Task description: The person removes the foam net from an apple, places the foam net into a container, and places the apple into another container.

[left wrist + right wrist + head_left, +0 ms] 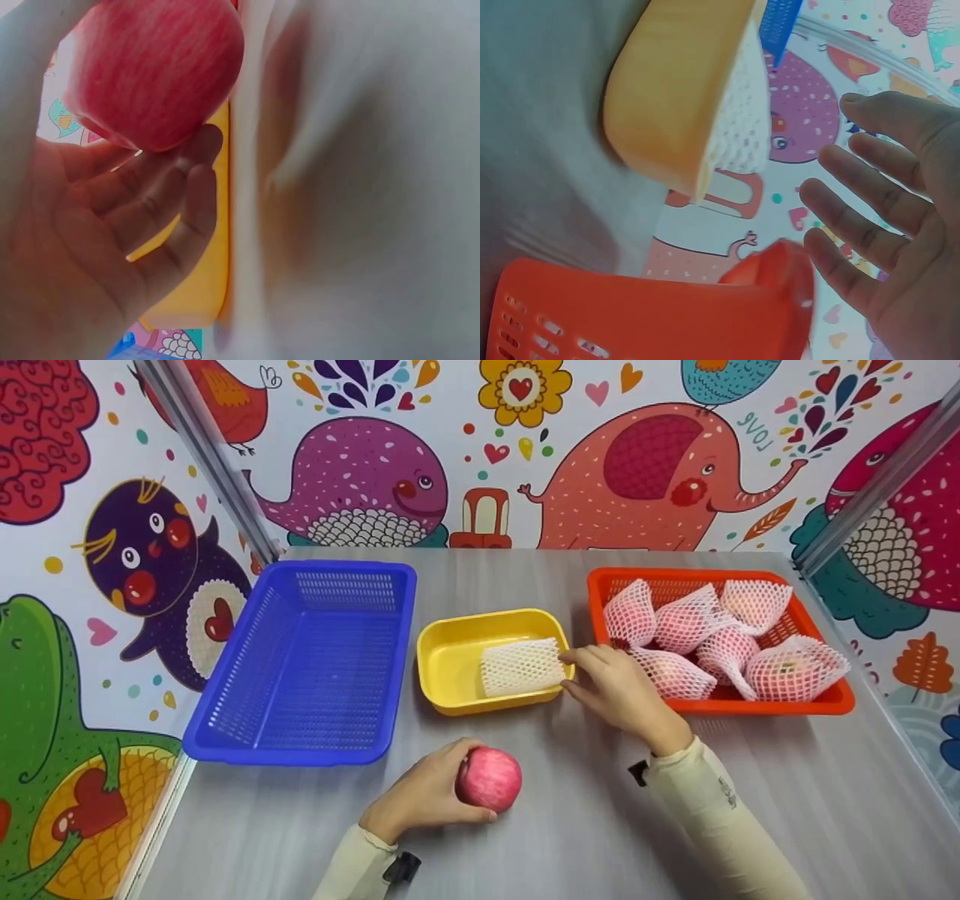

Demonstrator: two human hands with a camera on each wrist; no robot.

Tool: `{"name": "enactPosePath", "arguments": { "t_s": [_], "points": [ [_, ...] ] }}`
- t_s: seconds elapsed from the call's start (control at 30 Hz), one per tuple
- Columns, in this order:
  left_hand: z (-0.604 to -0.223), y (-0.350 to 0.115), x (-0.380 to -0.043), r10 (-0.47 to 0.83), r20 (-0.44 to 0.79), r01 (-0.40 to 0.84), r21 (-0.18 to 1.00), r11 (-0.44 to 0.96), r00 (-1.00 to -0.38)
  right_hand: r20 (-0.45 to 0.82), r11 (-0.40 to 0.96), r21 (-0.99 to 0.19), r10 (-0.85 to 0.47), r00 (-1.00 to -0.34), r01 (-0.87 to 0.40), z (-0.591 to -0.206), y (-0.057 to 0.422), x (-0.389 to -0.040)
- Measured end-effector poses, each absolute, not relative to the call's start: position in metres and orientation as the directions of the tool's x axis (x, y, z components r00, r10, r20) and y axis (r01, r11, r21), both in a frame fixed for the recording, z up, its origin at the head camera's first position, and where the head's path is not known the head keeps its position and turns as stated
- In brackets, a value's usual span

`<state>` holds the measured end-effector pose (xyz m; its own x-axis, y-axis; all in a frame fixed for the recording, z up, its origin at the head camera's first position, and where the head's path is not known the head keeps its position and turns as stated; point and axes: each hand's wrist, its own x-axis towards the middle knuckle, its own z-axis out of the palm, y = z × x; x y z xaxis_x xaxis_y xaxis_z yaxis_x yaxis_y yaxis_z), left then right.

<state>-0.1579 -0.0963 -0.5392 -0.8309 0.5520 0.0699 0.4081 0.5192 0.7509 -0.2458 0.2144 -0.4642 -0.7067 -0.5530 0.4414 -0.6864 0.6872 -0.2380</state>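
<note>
A bare red apple (491, 780) is in my left hand (420, 795), low in the middle of the head view. Thumb and fingers curve around its left side; the left wrist view shows the apple (161, 67) above the palm. A white foam fruit net (521, 667) lies flat in the yellow tub (442, 682), toward its right end. My right hand (619, 690) is over the tub's right rim, fingertips by the net's edge. In the right wrist view, that hand's fingers (862, 191) are spread and relaxed, with nothing between them.
To the left stands a blue basket (199, 735) with perforated sides. At the right, a red basket (750, 707) holds several apples in foam nets (682, 619). Patterned panels (480, 457) and metal posts (214, 465) enclose the grey table (570, 840).
</note>
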Motion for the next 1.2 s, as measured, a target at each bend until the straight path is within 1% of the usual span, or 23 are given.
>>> {"name": "enactPosePath", "arguments": {
  "t_s": [0.13,0.3,0.43,0.57,0.7,0.83,1.03,1.13,1.2],
  "points": [
    [-0.538,-0.097,-0.159,0.551,0.074,0.410,0.751,0.518,-0.831,0.489,0.663,-0.216,-0.562,-0.667,-0.717,-0.462,0.217,-0.231],
    [-0.539,-0.098,-0.158,0.545,0.066,0.398,0.756,0.520,-0.836,0.514,0.640,-0.224,-0.563,-0.647,-0.735,-0.463,0.221,-0.213],
    [-0.537,-0.097,-0.158,0.528,0.047,0.380,0.750,0.542,-0.848,0.525,0.640,-0.215,-0.561,-0.640,-0.737,-0.463,0.224,-0.203],
    [-0.533,-0.096,-0.158,0.495,0.033,0.363,0.722,0.589,-0.869,0.507,0.646,-0.229,-0.559,-0.656,-0.728,-0.463,0.227,-0.194],
    [-0.525,-0.095,-0.158,0.453,0.059,0.361,0.697,0.619,-0.890,0.504,0.644,-0.240,-0.557,-0.660,-0.726,-0.466,0.228,-0.191],
    [-0.503,-0.099,-0.159,0.431,0.133,0.404,0.658,0.635,-0.892,0.534,0.626,-0.237,-0.555,-0.638,-0.743,-0.470,0.229,-0.191],
    [-0.453,-0.122,-0.175,0.409,0.255,0.481,0.531,0.698,-0.876,0.560,0.609,-0.239,-0.549,-0.620,-0.756,-0.474,0.230,-0.189],
    [-0.428,-0.140,-0.187,0.367,0.280,0.461,0.497,0.735,-0.887,0.559,0.607,-0.249,-0.546,-0.624,-0.755,-0.476,0.230,-0.187],
    [-0.412,-0.152,-0.198,0.331,0.276,0.428,0.488,0.760,-0.902,0.553,0.606,-0.259,-0.544,-0.630,-0.752,-0.478,0.231,-0.186]
  ]
}}
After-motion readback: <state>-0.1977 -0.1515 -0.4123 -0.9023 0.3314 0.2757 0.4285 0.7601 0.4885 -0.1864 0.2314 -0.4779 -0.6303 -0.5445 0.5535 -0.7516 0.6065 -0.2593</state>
